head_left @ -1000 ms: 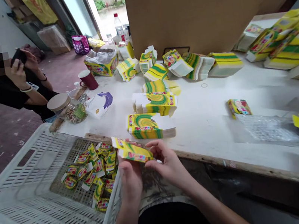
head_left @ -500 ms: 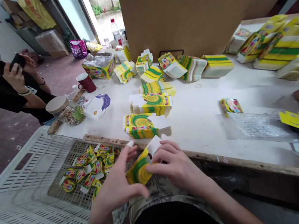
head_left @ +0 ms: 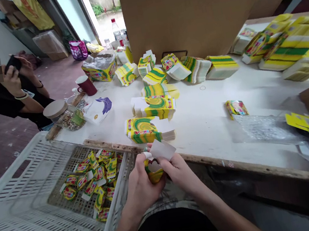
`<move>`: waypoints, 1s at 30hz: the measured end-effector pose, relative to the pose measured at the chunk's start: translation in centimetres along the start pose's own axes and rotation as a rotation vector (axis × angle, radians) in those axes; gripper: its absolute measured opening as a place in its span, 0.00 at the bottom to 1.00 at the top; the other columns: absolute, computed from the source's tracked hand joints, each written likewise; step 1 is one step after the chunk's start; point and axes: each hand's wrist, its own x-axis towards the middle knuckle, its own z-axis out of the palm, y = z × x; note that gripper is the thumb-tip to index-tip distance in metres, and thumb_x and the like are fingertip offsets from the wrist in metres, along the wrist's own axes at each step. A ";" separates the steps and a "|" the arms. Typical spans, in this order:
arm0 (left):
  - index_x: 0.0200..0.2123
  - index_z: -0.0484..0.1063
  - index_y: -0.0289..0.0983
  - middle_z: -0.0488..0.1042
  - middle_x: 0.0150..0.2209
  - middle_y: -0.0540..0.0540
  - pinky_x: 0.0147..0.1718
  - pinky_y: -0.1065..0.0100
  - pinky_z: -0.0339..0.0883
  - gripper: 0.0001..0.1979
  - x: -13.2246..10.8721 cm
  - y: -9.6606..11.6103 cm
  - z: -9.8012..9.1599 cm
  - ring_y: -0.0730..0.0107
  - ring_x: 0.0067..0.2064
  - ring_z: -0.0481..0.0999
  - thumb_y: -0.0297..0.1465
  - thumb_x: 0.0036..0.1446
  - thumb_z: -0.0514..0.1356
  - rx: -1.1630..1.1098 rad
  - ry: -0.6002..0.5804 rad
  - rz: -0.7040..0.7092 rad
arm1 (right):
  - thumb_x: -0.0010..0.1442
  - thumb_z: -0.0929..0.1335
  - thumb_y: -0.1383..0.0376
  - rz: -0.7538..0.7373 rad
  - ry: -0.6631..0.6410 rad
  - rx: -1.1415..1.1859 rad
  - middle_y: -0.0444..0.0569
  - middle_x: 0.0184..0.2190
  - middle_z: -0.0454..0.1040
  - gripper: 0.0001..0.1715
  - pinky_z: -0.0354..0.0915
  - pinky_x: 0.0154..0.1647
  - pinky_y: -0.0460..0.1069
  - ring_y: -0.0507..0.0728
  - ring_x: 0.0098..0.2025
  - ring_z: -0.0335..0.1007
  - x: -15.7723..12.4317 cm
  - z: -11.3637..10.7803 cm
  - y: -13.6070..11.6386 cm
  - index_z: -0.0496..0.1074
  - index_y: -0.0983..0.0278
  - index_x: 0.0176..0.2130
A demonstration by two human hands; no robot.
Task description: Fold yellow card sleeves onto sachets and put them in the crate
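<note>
Between my two hands, over my lap at the table's front edge, is a small yellow and green cardboard box (head_left: 154,176) with its white flap raised and its top open. My left hand (head_left: 142,184) is closed round its left side; a white wrap covers one fingertip. My right hand (head_left: 181,171) pinches the right side near the flap. Just beyond, on the table (head_left: 202,123), lies a stack of flat printed cartons (head_left: 145,130), with a second stack (head_left: 159,106) behind it. To the left a white plastic crate (head_left: 21,222) holds several small boxes (head_left: 99,172) of the same print.
More carton bundles (head_left: 176,67) line a large brown cardboard sheet (head_left: 184,9). A lidded jar (head_left: 63,116), a maroon mug (head_left: 87,86) and a printed box (head_left: 96,111) stand at left. Bubble wrap (head_left: 261,126) lies at right. A person (head_left: 26,93) holds a phone across the table.
My left hand has come in from the side, open before, and closed on the box. The box has turned upright, its opening now facing me, with my right hand still on it.
</note>
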 end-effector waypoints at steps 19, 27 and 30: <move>0.49 0.65 0.40 0.74 0.43 0.44 0.43 0.62 0.69 0.28 1.0 -2.3 -3.5 0.58 0.43 0.75 0.37 0.45 0.69 0.092 -0.049 -0.111 | 0.64 0.63 0.68 -0.363 -0.207 -0.582 0.55 0.66 0.55 0.20 0.64 0.58 0.55 0.61 0.65 0.57 0.5 -4.6 2.6 0.72 0.57 0.54; 0.48 0.67 0.39 0.74 0.41 0.45 0.41 0.63 0.69 0.29 1.1 -0.9 -3.3 0.59 0.41 0.75 0.37 0.43 0.71 0.102 0.019 -0.029 | 0.63 0.65 0.66 -0.345 -0.126 -0.541 0.58 0.61 0.63 0.17 0.63 0.58 0.57 0.61 0.63 0.59 0.1 -4.3 2.1 0.72 0.60 0.52; 0.48 0.67 0.39 0.74 0.41 0.45 0.40 0.64 0.69 0.28 0.9 -0.6 -3.0 0.60 0.41 0.75 0.36 0.43 0.71 -0.006 0.050 -0.054 | 0.64 0.64 0.64 -0.365 -0.063 -0.563 0.60 0.63 0.60 0.23 0.62 0.59 0.59 0.62 0.65 0.57 -0.2 -3.9 3.0 0.65 0.60 0.59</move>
